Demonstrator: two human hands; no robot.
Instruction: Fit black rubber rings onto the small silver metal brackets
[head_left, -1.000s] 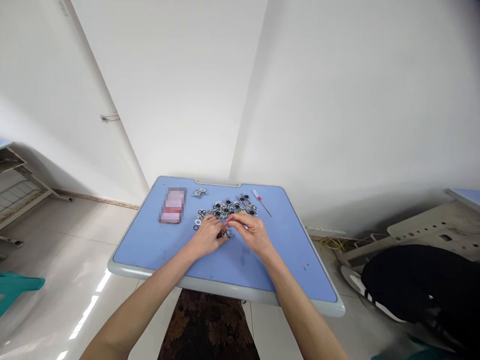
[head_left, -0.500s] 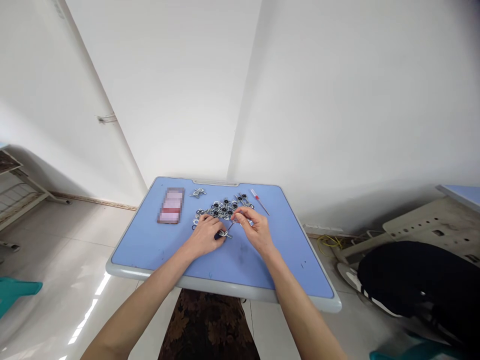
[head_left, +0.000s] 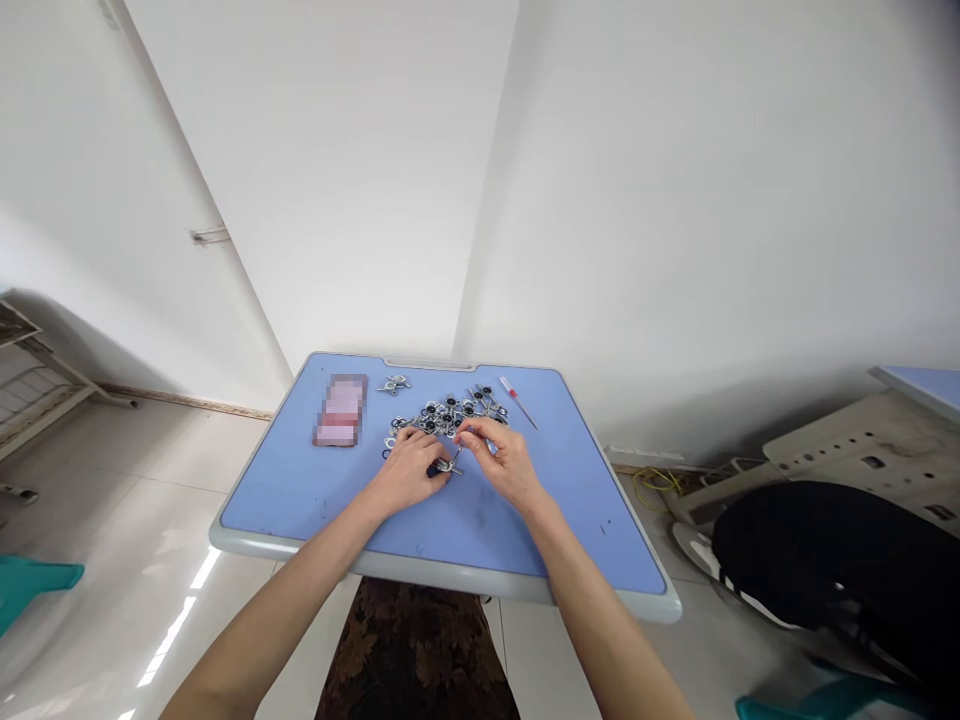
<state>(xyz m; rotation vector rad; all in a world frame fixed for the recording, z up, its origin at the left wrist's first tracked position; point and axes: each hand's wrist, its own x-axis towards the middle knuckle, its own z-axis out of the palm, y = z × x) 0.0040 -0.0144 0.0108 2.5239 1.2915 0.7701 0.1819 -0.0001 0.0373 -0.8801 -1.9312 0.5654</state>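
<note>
My left hand [head_left: 412,468] rests on the blue table and is closed on a small metal part [head_left: 448,466] with a dark end, pressing it near the tabletop. My right hand [head_left: 501,458] is closed in a pinch around a small screwdriver [head_left: 457,454]. Its thin shaft slants down to the metal part, and my fingers hide most of the handle. Just beyond both hands lies a pile of small metal parts with black round pieces [head_left: 450,410]. Some of these metal parts are partly covered by my fingers.
A second screwdriver [head_left: 519,402] with a clear and red handle lies right of the pile. A few metal pieces [head_left: 394,384] sit apart at the back left. A blurred-out phone-like object [head_left: 341,410] lies on the left of the blue table [head_left: 480,545]. A white wall stands behind.
My right hand has shifted slightly left, and the screwdriver shaft stands steeper over the metal part. My left hand keeps its place.
</note>
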